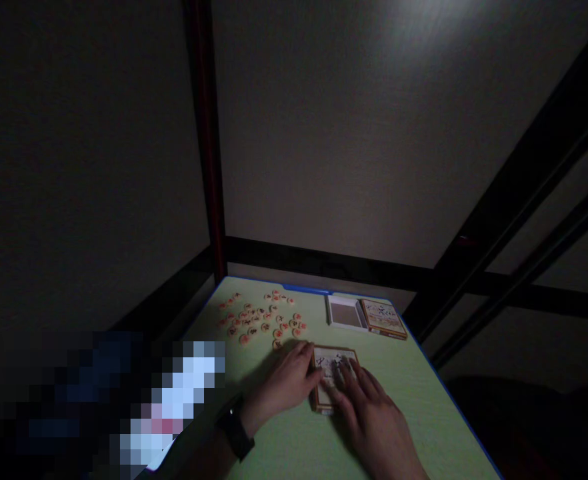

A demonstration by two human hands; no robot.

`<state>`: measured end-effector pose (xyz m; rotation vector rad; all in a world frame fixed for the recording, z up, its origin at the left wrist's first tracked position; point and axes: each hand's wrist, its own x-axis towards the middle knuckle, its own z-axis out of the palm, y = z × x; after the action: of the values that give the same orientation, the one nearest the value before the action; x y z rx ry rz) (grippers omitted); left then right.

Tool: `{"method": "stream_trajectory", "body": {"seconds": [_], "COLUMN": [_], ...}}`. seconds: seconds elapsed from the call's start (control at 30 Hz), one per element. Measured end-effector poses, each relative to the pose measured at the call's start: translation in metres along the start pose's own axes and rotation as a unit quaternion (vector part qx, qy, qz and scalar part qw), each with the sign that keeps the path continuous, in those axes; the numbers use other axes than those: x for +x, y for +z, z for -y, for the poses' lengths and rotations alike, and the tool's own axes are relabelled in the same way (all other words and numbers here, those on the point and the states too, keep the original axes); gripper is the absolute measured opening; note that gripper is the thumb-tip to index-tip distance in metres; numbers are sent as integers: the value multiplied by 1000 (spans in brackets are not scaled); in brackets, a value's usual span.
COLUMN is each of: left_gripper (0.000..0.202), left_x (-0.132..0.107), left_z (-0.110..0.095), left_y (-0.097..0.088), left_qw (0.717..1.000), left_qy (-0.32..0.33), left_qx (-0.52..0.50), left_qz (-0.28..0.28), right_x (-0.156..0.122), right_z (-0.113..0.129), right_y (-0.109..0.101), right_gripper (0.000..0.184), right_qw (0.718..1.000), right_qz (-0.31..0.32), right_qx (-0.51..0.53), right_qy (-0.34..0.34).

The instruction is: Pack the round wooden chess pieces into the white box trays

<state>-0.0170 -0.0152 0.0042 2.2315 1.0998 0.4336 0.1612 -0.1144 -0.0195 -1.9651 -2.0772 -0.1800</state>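
A small flat box (324, 397) with a brown rim and dark Chinese-style writing on its pale lid lies on the green table, near the middle. My left hand (289, 377), with a dark watch at the wrist, grips the box along its left edge. Across the right part of the lid lies my right hand (377, 417), its fingers stretched out and slightly apart. Many round Chinese chess pieces (265, 327), marked in red or black, are scattered on the table beyond my left hand.
An open white tray (347, 313) stands near the far edge, beside a second brown-rimmed lid or box (384, 318). The green table (449, 427) has a blue edge and meets wall panels at the back. Something pixelated and bright (174, 400) is at the left.
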Motion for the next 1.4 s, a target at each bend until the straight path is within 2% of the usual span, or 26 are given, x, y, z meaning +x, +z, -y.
{"method": "stream_trajectory", "body": {"seconds": [0.1,0.17,0.23,0.33,0.43,0.63,0.87,1.0,1.1,1.2,1.33,1.4], "left_gripper": [58,74,79,79,78,74,69,65,55,54,65,61], "left_x": [-2,-3,-4,-4,-5,-8,-16,-21,-29,-36,-33,-27], "left_z": [2,3,3,2,-1,-3,1,-4,-10,-16,-21,-20], "left_y": [-2,-2,-2,-2,-3,-4,-1,1,1,4,19,30], "left_qw": [999,998,995,992,989,985,984,980,980,978,953,942], "left_qy": [22,15,3,0,2,2,13,2,39,108,240,272], "left_qx": [8,28,60,97,122,152,163,194,192,176,183,196], "left_qz": [38,60,74,82,89,86,75,50,10,-31,-8,8], "right_x": [0,-4,-11,-20,-21,-17,-22,-16,-12,3,52,81], "right_z": [-22,-36,-46,-56,-56,-47,-41,-43,-48,-55,-59,-60], "right_y": [-1,6,18,35,40,31,32,23,10,-6,-22,-22], "right_gripper": [50,53,54,53,53,55,54,56,59,53,40,44], "right_qw": [999,999,999,999,999,999,1000,998,995,994,997,997], "right_qz": [-39,-42,-30,-1,12,39,14,45,57,56,64,68], "right_qx": [-13,-15,-12,-9,-14,-21,0,25,63,83,29,-24], "right_qy": [34,15,-15,-34,-29,-21,-23,-25,-45,-46,16,35]}}
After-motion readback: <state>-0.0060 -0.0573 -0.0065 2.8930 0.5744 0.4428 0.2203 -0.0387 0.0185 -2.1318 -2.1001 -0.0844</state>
